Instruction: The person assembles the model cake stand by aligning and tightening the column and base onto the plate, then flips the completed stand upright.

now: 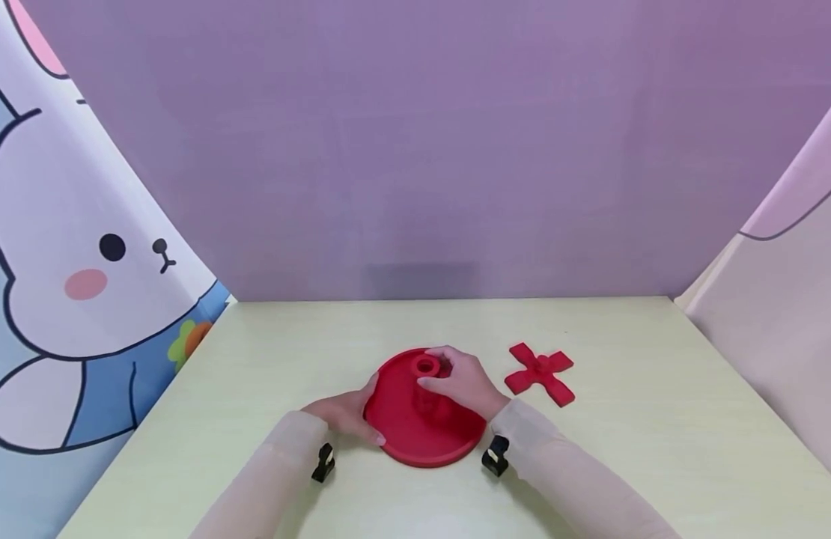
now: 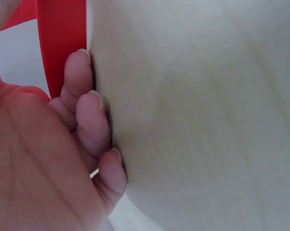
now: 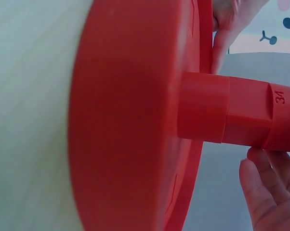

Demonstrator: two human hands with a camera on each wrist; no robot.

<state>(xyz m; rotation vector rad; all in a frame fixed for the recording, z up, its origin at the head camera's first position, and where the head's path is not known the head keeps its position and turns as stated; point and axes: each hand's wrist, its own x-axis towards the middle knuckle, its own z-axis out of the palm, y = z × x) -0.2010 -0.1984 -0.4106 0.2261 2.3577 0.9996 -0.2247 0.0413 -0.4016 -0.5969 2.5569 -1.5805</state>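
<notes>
A red round base (image 1: 398,419) with a raised rim lies flat on the table. From its middle rises a red hollow post (image 3: 248,109), made up of stacked sections and marked "34" near the top. My left hand (image 1: 348,412) holds the base by its left edge, with the thumb along the near side; in the left wrist view its fingertips lie against the table beside the red rim. My right hand (image 1: 468,383) grips the upper part of the post between thumb and fingers, leaving its open top visible.
A red cross-shaped piece (image 1: 540,368) with a small hub lies to the right of the base, apart from my right hand. The pale table (image 1: 287,337) ends at a purple backdrop (image 1: 415,165). A cartoon rabbit print (image 1: 65,247) covers the left side.
</notes>
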